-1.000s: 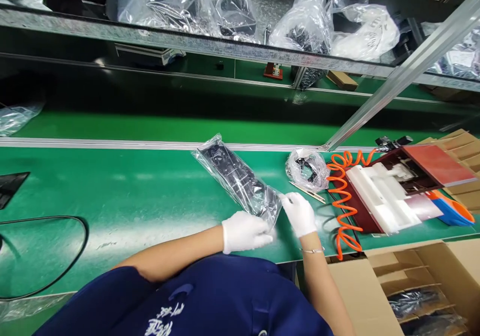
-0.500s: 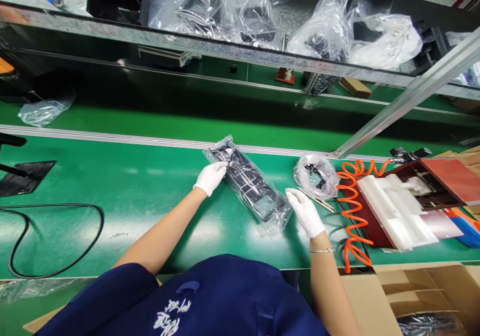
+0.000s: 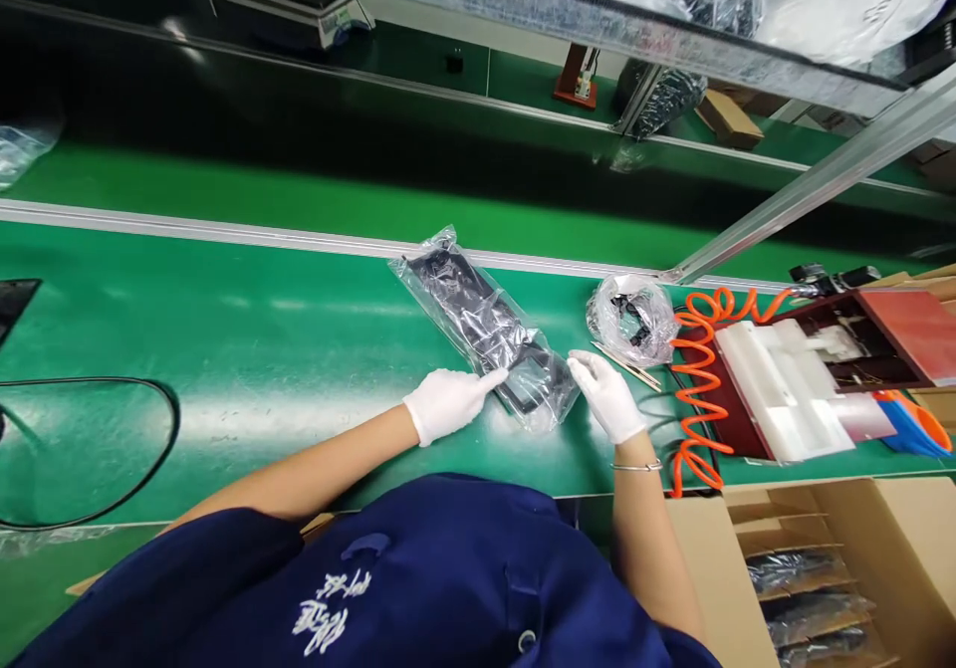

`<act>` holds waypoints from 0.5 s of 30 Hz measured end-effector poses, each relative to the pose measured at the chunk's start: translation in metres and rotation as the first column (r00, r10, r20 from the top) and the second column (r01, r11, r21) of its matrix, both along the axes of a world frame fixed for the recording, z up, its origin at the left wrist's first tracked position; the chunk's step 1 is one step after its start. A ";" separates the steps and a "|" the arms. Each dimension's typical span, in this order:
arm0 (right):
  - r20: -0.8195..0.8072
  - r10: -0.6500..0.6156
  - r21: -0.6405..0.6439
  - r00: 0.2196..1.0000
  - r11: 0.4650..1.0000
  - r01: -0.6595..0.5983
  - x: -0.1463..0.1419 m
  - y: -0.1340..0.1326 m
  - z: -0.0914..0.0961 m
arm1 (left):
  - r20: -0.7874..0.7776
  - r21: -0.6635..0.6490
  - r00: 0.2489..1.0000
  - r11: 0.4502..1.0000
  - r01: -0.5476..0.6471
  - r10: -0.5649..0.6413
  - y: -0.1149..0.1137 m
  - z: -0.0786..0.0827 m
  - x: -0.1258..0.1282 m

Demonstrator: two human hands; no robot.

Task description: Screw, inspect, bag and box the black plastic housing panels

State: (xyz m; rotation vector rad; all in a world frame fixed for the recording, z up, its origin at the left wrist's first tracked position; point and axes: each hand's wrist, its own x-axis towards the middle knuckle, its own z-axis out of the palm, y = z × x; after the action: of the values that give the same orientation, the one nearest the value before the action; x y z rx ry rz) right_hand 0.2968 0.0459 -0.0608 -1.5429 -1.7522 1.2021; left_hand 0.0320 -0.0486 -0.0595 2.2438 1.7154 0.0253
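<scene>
A long black plastic part in a clear bag (image 3: 485,328) lies slantwise on the green belt (image 3: 284,349). My left hand (image 3: 446,401), in a white glove, rests at the bag's near left side with fingers pointing at it and touching its edge. My right hand (image 3: 606,395), also gloved, pinches the bag's near right corner. The bag's near end looks loose and open between the two hands.
A small clear bag of black pieces (image 3: 631,318) and a thin stick (image 3: 625,367) lie right of the part. An orange coiled hose (image 3: 691,389) runs beside a red and white fixture (image 3: 792,379). A divided cardboard box (image 3: 814,568) holds bagged parts. A black cable (image 3: 149,449) loops at left.
My left hand came back from the bag's far end to its near left edge. My right hand stayed at the near right corner. The view tilted down a little.
</scene>
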 end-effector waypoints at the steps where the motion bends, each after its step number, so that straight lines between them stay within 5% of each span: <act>1: -0.002 0.002 -0.004 1.000 1.000 -0.002 0.001 0.000 0.001 | 0.022 -0.008 1.000 1.000 -0.012 0.012 -0.003 0.000 0.001; 5: -0.031 0.011 0.008 0.999 1.000 -0.010 -0.002 0.011 0.009 | 0.321 0.020 0.942 0.994 -0.106 0.094 -0.011 -0.003 -0.012; 7: -0.042 0.040 -0.062 0.998 0.997 -0.043 -0.012 0.021 0.013 | 0.526 -0.020 0.798 0.942 -0.335 0.295 -0.010 -0.005 -0.022; 9: -0.065 0.123 -0.205 0.990 0.969 -0.134 -0.029 0.028 0.014 | 0.714 -0.224 0.466 0.801 -0.555 0.522 -0.005 -0.007 -0.031; 11: -0.115 0.224 -0.324 0.968 0.913 -0.250 -0.050 0.029 0.013 | 0.779 -0.457 0.128 0.694 -0.556 0.614 0.002 -0.007 -0.035; 13: -0.172 0.282 -0.351 0.944 0.878 -0.326 -0.070 0.021 0.013 | 0.780 -0.601 -0.113 0.685 -0.412 0.616 0.012 -0.005 -0.036; 15: -0.185 0.300 -0.280 0.936 0.897 -0.343 -0.082 0.004 0.016 | 0.751 -0.658 -0.313 0.701 -0.276 0.582 0.022 0.002 -0.035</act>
State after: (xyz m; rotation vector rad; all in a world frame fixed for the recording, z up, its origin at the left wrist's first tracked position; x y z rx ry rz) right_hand 0.2144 0.0495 -0.0449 -1.3202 -1.8429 1.7770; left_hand -0.0034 -0.0267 -0.0575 0.4770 1.2157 1.3077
